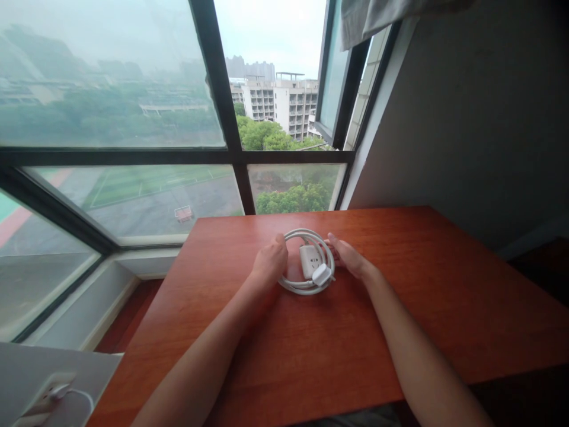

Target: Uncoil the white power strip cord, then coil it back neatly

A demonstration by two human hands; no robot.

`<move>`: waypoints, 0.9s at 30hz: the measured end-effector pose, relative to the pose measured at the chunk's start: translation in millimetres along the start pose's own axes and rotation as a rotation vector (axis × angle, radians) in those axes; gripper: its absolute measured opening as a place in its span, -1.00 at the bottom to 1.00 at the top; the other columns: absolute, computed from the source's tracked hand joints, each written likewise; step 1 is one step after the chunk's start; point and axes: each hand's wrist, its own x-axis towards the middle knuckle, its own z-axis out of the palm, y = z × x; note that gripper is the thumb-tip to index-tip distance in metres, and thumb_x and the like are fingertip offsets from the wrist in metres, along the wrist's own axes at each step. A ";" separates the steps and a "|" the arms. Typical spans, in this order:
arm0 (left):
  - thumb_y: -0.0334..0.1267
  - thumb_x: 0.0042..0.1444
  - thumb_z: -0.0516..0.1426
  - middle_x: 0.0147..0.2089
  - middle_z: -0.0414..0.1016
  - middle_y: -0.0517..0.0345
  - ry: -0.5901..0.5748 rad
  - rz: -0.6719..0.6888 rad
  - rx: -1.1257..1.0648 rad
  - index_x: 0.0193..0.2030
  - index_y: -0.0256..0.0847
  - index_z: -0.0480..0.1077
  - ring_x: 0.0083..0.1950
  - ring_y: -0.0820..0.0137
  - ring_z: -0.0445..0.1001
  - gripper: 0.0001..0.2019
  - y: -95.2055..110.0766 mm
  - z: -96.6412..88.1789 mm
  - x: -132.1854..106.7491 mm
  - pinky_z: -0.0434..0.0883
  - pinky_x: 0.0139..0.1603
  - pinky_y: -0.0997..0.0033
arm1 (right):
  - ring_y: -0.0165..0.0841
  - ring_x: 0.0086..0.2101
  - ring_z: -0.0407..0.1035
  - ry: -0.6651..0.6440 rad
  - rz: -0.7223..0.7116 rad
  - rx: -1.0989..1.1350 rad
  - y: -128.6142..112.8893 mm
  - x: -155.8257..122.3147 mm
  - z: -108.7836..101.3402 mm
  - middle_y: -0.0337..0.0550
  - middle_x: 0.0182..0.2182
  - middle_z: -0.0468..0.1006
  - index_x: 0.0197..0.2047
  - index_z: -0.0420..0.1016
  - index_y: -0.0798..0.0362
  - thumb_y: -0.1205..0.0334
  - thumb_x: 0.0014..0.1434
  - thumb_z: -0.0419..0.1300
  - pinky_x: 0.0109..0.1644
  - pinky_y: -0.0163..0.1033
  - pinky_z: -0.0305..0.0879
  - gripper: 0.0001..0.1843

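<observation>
A white power strip (308, 261) with socket holes sits inside the loop of its own coiled white cable (304, 292), near the table's middle. The white plug (322, 275) lies at the lower right of the coil, over the cable. At the coil's left side, my left hand (270, 258) is closed on the cable, its fingertips partly hidden. My right hand (348, 256) is at the opposite side, thumb raised and fingers stretched toward the cable, touching or nearly touching it. Whether the coil rests fully on the table cannot be made out.
The reddish-brown wooden table (355, 344) reaches to a dark-framed window (178, 156) in front. One window pane (334, 77) stands open at the upper right, by a grey curtain (377, 18). A wall socket (51, 391) with a white plug and cord is at the lower left.
</observation>
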 end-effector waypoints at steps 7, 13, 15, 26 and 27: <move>-0.44 0.29 -0.22 -0.17 0.48 -0.16 -0.055 0.034 0.049 -0.02 -0.31 0.20 -0.10 0.18 0.55 -0.75 3.5 -0.9 -0.5 0.40 -0.21 0.35 | -0.28 -0.26 0.47 0.162 -0.213 -0.445 -1.3 4.5 6.4 -0.09 -0.22 0.60 -0.06 0.50 0.11 0.14 0.07 0.23 -0.20 -0.27 0.36 -0.63; -0.42 0.30 -0.21 -0.17 0.48 -0.15 -0.046 0.026 0.038 -0.02 -0.30 0.21 -0.11 0.21 0.55 -0.75 3.9 2.6 0.3 0.41 -0.21 0.35 | -0.27 -0.32 0.49 0.158 -0.203 -0.415 1.5 5.4 8.3 -0.14 -0.31 0.63 -0.25 0.59 0.13 0.24 0.06 0.16 -0.25 -0.29 0.37 -0.76; -0.41 0.30 -0.21 -0.19 0.48 -0.14 -0.044 0.021 0.018 -0.03 -0.30 0.22 -0.14 0.21 0.55 -0.75 4.0 3.6 0.6 0.41 -0.23 0.35 | -0.26 -0.30 0.49 0.169 -0.216 -0.425 1.7 5.5 8.3 -0.14 -0.30 0.63 -0.24 0.59 0.12 0.27 0.05 0.15 -0.23 -0.28 0.38 -0.76; -0.34 0.31 -0.14 -0.13 0.44 -0.14 0.007 0.082 0.066 -0.06 -0.34 0.30 -0.12 0.23 0.48 -0.75 3.2 9.6 4.6 0.40 -0.15 0.32 | -0.28 -0.28 0.51 0.101 -0.114 -0.247 0.2 1.5 9.9 -0.12 -0.23 0.64 -0.10 0.54 0.14 0.37 -0.01 0.13 -0.28 -0.33 0.39 -0.64; -0.31 0.30 -0.12 -0.11 0.43 -0.15 0.034 0.096 0.077 -0.06 -0.34 0.31 -0.10 0.22 0.46 -0.75 2.9 7.6 4.0 0.40 -0.12 0.30 | -0.28 -0.27 0.51 0.106 -0.119 -0.270 1.4 2.2 9.3 -0.11 -0.23 0.64 -0.11 0.54 0.14 0.38 -0.01 0.13 -0.27 -0.32 0.39 -0.64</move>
